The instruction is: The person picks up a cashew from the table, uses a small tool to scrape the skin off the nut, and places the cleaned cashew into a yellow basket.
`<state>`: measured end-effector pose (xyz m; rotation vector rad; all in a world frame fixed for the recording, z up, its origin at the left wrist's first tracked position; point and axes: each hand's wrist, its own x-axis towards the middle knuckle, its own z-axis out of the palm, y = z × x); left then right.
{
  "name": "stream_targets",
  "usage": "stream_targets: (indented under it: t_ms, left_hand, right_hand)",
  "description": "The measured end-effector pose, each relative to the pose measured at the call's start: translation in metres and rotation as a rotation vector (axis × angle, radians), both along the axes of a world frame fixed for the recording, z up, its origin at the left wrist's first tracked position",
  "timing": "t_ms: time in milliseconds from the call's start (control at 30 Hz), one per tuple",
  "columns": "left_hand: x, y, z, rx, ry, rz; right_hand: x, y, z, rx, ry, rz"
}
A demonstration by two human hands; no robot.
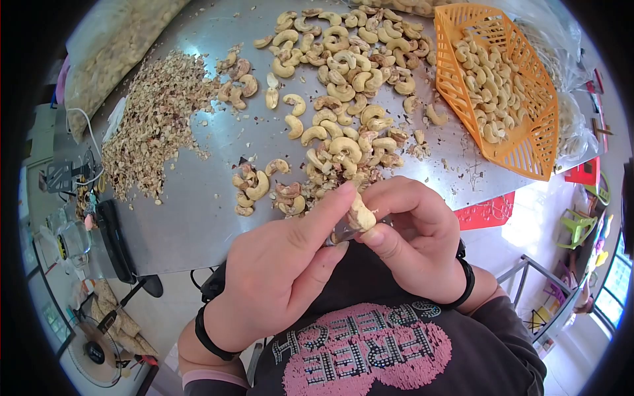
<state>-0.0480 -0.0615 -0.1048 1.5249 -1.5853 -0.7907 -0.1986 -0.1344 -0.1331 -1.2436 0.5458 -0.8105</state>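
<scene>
My right hand (422,247) pinches a pale cashew nut (361,216) between thumb and forefinger, just past the table's near edge. My left hand (271,270) is closed, its forefinger touching the top of that nut. Between its thumb and forefinger shows a thin grey blade-like piece (342,231), mostly hidden by the fingers. Right beyond my fingertips lies a big heap of cashews (343,148), some with brown skin. A smaller cluster of cashews (251,188) sits to the left of it.
A metal table (191,231) carries a spread of skin flakes and crumbs (155,119) at left. An orange slotted basket (545,132) of pale cashews stands at right. A plastic bag of cashews (122,49) lies far left. A red stool (487,211) is under the table's edge.
</scene>
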Motion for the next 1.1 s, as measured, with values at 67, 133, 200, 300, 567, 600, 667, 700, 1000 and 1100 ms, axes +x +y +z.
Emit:
stream_targets:
  t_ms: [67, 133, 200, 300, 567, 600, 667, 700, 1000, 1100]
  left_hand:
    - [0.001, -0.002, -0.001, -0.023, -0.034, -0.004]
    - [0.002, -0.003, -0.004, -0.134, -0.151, -0.019]
    - [0.001, -0.003, -0.008, -0.154, -0.167, 0.0]
    - [0.003, -0.003, -0.007, -0.147, -0.164, 0.012]
    - [0.0, -0.003, -0.001, -0.038, -0.004, 0.027]
    - [-0.001, -0.003, -0.002, -0.046, -0.002, 0.026]
    - [0.0, -0.004, -0.003, -0.053, -0.001, 0.025]
    - [0.001, -0.005, -0.004, -0.08, -0.035, 0.012]
    - [0.004, -0.006, -0.002, -0.07, 0.003, 0.027]
    - [0.001, -0.003, 0.006, 0.031, 0.066, 0.056]
  right_hand:
    - [0.0, -0.001, 0.0, -0.105, 0.055, -0.021]
    - [0.0, -0.003, -0.001, -0.23, 0.1, -0.061]
    - [0.0, -0.002, -0.003, -0.251, 0.095, -0.068]
    - [0.0, -0.003, -0.004, -0.271, 0.098, -0.064]
    - [0.001, -0.004, -0.002, -0.254, 0.088, -0.054]
    - [0.001, -0.003, -0.002, -0.255, 0.088, -0.054]
    - [0.0, -0.003, -0.002, -0.256, 0.088, -0.053]
    - [0.0, -0.003, -0.003, -0.27, 0.094, -0.056]
    - [0.0, 0.001, 0.0, -0.166, 0.094, -0.061]
    - [0.0, 0.001, 0.001, -0.12, 0.081, -0.04]
